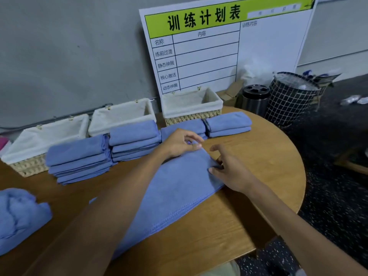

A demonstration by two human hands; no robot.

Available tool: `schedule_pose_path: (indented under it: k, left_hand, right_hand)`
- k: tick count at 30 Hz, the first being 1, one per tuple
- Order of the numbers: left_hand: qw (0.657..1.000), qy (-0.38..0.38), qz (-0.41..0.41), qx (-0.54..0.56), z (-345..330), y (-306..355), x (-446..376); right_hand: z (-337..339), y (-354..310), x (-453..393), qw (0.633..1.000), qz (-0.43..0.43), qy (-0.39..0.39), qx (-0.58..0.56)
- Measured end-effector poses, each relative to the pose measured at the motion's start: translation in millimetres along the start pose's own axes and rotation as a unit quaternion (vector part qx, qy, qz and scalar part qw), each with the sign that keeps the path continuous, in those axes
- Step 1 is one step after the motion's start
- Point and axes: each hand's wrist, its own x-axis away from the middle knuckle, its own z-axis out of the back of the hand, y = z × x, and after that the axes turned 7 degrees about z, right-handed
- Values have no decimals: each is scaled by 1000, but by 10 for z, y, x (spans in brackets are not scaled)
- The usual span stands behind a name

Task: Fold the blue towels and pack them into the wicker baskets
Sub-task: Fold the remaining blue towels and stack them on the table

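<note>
A blue towel (179,188) lies spread lengthwise on the wooden table, running from the near edge toward the far side. My left hand (180,143) pinches its far corner. My right hand (232,172) pinches the towel's right edge just below that corner. Folded blue towels stand in stacks behind: one at the left (77,158), one in the middle (133,139), one at the right (229,123). Three lined wicker baskets sit along the wall: left (29,164), middle (121,114), right (191,104), all with nothing inside.
A loose heap of blue towels (18,216) lies at the table's left near edge. A white training-plan board (209,46) leans on the wall. Beside the table stand a grid-patterned bin (288,100) and a metal canister (254,100). Dark speckled floor lies to the right.
</note>
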Motion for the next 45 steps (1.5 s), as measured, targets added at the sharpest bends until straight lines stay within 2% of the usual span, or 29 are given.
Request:
schedule_pose_path:
  k: [5,9,12,14,19,24,27,29,30,31,33,35,36,38,40,45]
  left_hand:
    - [996,55,11,64,193,-31,350]
    - [982,74,64,163,502,-9,821]
    - [956,79,119,256,778,2,1202]
    - [947,85,130,280,969,-24,1477]
    - [942,129,140,275,1278,-163,2114]
    - [937,167,157,262,1289,-459,2539]
    - [946,162,182,213,1133,-635,2694]
    - [961,157,183,137,968,-813,2744]
    - [966,168,172,93,902,-901,2742]
    - [967,188,159,59,850,-965,2728]
    - [964,231,132,23,766,-983,2664]
    - [959,265,93,-32,654,-912,2571]
    - [959,261,79,-79,571,-875,2537]
    - [958,191,90,-193,385,-857,2511]
    - [952,123,121,-251,282,-921,2547]
    - [942,63,154,-291,434,-999,2691]
  right_hand:
    - [-40,-233,122,995,12,95,-19]
    - [-217,-712,162,986,89,139,-22]
    - [-430,-1112,215,983,142,119,-2]
    - [-582,-1341,253,980,171,100,-3]
    - [-1015,-1748,324,977,208,40,-16]
    - [-1467,-1916,372,969,245,-15,28]
    - [-1703,-1874,408,958,258,-59,114]
    - [-1783,-1827,469,944,243,-98,201]
    - [-1784,-1808,493,944,240,-102,201]
    - [-1752,-1820,499,954,235,-92,164]
    - [-1663,-1796,424,973,218,-11,68]
    - [-1555,-1703,303,976,188,82,67]
    - [-1509,-1635,248,975,169,96,105]
    - [-1466,-1427,191,968,115,44,217]
    - [-1440,-1195,225,961,70,-14,267]
    - [-1292,-1011,193,977,2,-6,211]
